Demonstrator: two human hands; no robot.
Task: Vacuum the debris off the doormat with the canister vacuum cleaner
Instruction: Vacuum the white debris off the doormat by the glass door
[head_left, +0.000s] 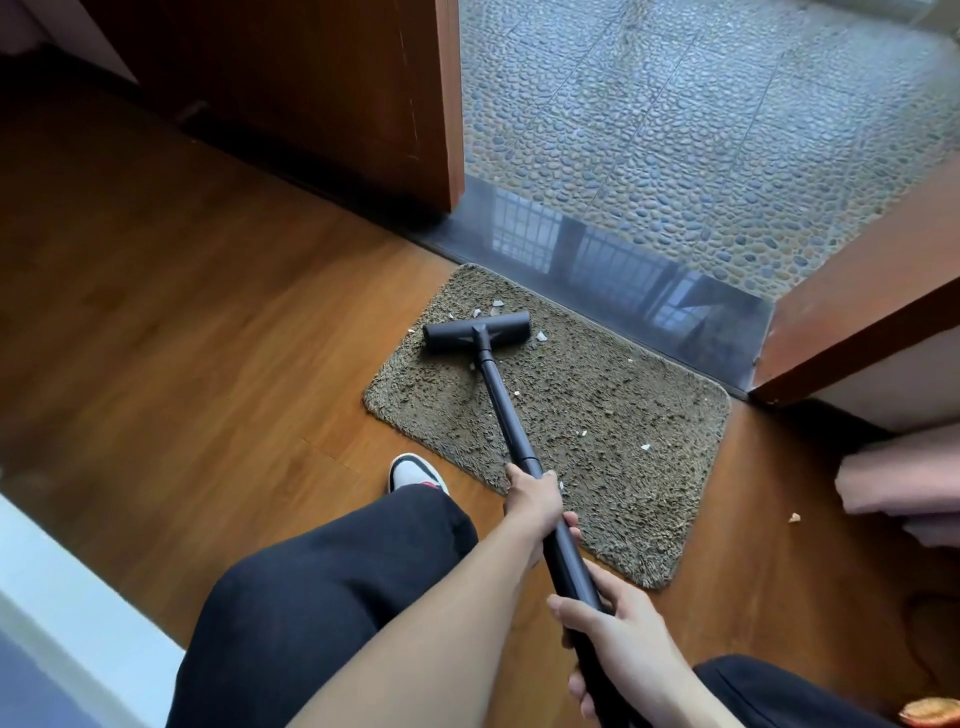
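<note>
Black wand (500, 402) clasped by left hand (535, 506), right hand (623, 644); fingers (563, 608) curled round it.

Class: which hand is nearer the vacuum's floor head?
Left. The left hand grips the wand farther down, closer to the floor head on the doormat; the right hand grips it behind, nearer the person's body.
</note>
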